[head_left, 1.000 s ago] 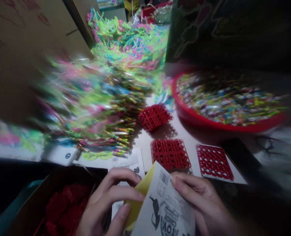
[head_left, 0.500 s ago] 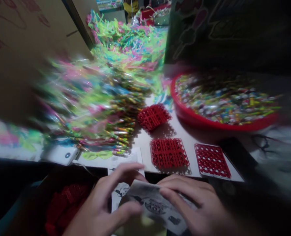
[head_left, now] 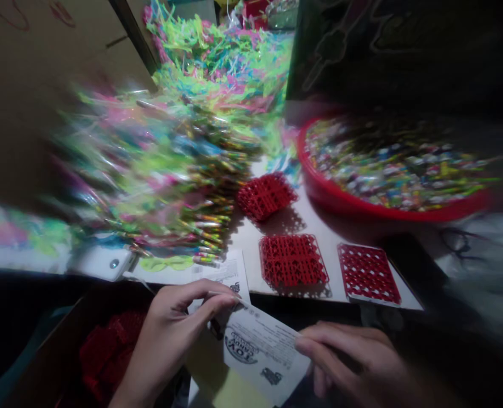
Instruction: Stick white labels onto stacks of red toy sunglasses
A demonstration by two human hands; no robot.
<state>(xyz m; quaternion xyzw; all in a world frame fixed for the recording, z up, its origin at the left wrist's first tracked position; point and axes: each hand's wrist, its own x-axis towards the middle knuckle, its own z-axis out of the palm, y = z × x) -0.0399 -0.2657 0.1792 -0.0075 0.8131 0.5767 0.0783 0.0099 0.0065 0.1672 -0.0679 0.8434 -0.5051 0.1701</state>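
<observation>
A white printed paper label (head_left: 272, 340) with the words "TOY CANDY" is held between my two hands, slightly slanted. My left hand (head_left: 170, 334) pinches its upper left corner between thumb and fingers. At its right edge, the fingers of my right hand (head_left: 349, 357) are closed on the paper. Something pale yellow (head_left: 230, 385) shows below the label; I cannot tell if it is part of it. Another printed sheet (head_left: 237, 272) lies at the table edge behind my left hand.
Red latticed plastic pieces (head_left: 294, 260) stand stacked on the white table, with a flat red lattice (head_left: 369, 275) to their right. A red basin (head_left: 319, 181) holds many small wrapped items. Bright fringed sticks (head_left: 149, 158) are heaped left, near a white phone (head_left: 102, 263). Red items fill a box (head_left: 111, 345) below.
The label has been spread out flatter, and its print now faces me. My left fingers have closed on its corner, and my right hand has shifted right along its edge.
</observation>
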